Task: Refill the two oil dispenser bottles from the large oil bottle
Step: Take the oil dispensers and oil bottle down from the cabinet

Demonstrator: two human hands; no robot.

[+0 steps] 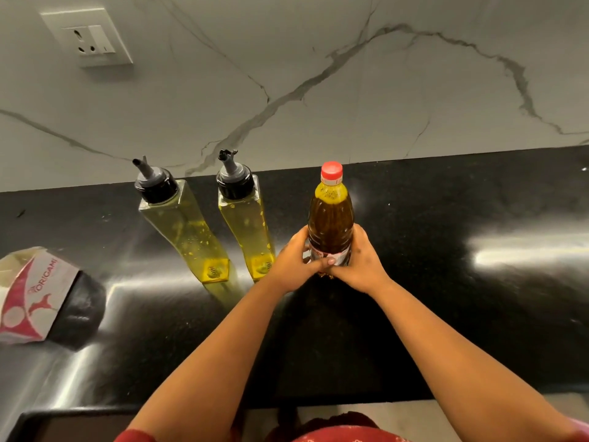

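The large oil bottle (pixel 331 218) stands upright on the black bench (pixel 446 298), red cap on, with the left hand (pixel 291 261) and the right hand (pixel 361 261) both wrapped around its lower part in a firm grip, thumbs meeting over the label. Just left of that grip stand two tall square dispenser bottles (pixel 183 231) (pixel 245 224) with black pour spouts, holding pale yellow oil. Farther left lies a paper packet (pixel 38 295).

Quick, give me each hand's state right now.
Left hand: fingers curled round the large oil bottle, low on its body.
Right hand: gripping the same bottle from the other side.
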